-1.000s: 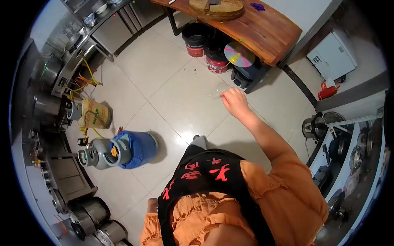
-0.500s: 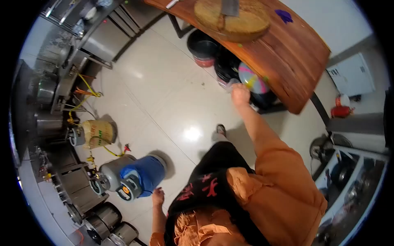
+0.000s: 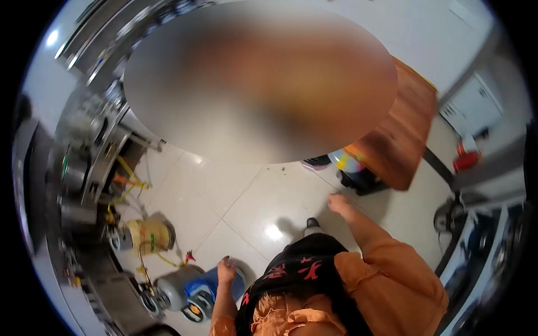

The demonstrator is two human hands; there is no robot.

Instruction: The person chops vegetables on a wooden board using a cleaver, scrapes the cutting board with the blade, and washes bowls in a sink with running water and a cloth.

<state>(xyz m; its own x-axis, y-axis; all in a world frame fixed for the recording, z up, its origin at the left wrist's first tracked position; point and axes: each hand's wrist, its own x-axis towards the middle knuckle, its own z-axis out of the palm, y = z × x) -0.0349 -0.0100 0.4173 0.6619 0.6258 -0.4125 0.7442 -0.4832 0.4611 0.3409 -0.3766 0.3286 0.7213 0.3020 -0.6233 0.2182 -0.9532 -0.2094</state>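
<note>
My right hand [image 3: 337, 203] hangs over the tiled floor, just below the lidded bin [image 3: 358, 178] beside the wooden table [image 3: 400, 137]. Its fingers look curled, and whether they hold anything is too small to tell. Lower down, my left hand [image 3: 226, 270] is beside the blue-wrapped gas cylinder [image 3: 210, 287], with its fingers partly bent and nothing clearly visible in them. A large blurred oval covers much of the upper view and hides most of the table top.
Steel counters with pots [image 3: 75, 171] line the left side. A yellow-wrapped cylinder [image 3: 151, 235] with a hose stands near them. At the right are a fire extinguisher [image 3: 466, 161], a white cabinet [image 3: 472, 105] and shelves [image 3: 476, 263] with cookware.
The view has tilted up and moved forward. My right hand has drawn back from the bins, and the clear film earlier in it no longer shows. My left hand has come further into view.
</note>
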